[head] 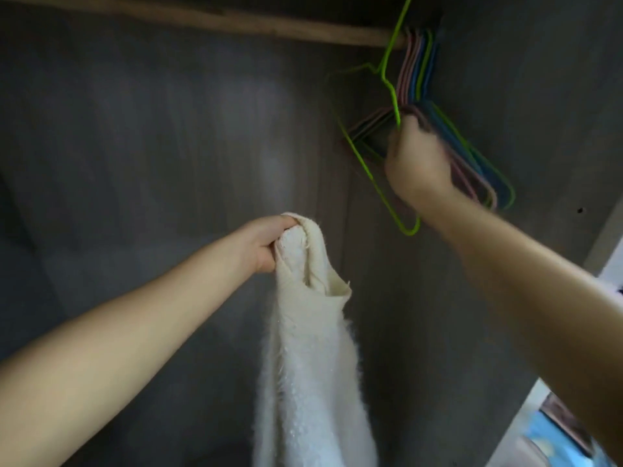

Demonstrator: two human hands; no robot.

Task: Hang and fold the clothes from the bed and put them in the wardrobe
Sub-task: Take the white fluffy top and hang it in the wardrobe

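Note:
I am looking into a dark grey wardrobe. My left hand grips the top of a cream fluffy garment, which hangs straight down in the middle. My right hand, blurred, is raised at the upper right and grips a bright green hanger, tilted away from the others with its hook up near the wooden rail. Behind the hand a bunch of pink, blue and green hangers hangs on the rail's right end.
The wardrobe's right side wall stands close to the hangers. Its pale front edge shows at the far right, with blue and dark items outside it at the bottom right. The rail is bare to the left of the hangers.

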